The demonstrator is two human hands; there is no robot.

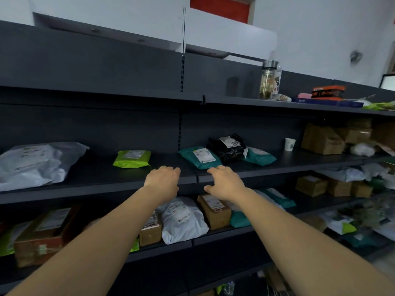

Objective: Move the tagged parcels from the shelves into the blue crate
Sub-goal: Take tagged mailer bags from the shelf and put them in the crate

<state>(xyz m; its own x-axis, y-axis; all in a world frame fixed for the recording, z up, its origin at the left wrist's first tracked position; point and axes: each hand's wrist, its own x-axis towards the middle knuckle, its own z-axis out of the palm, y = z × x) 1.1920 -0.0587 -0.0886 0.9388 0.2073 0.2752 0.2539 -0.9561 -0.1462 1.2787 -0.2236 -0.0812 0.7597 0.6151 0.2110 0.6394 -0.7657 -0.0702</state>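
**Both hands up at the middle shelf, nothing in them**

Nearest you, both bare forearms stretch forward and up. Below them, on the lower shelf, a white plastic mailer bag [183, 218] sits between a small brown cardboard box [150, 229] and a taller brown cardboard box with a white label [213, 211].

Your left hand [162, 180] hangs over the front edge of the dark grey metal middle shelf [96, 174], fingers curled downward, holding nothing. Your right hand [224, 182] is beside it, fingers loosely spread and bent, also empty, its fingertips right at the near end of the teal plastic parcel with a white label [199, 157]; contact I cannot tell.

That teal parcel lies flat just beyond your right hand. Left of it, just past your left hand, lies a lime-green plastic pouch [132, 158], apart from your fingers. Behind the teal one, a crumpled black plastic parcel [227, 147] rests partly against a second teal bag [259, 157]. Far left sprawls a big white plastic bag [36, 163]. Further right stands a white paper cup [290, 144].

Up top, a clear glass jar with a metal lid [268, 80].
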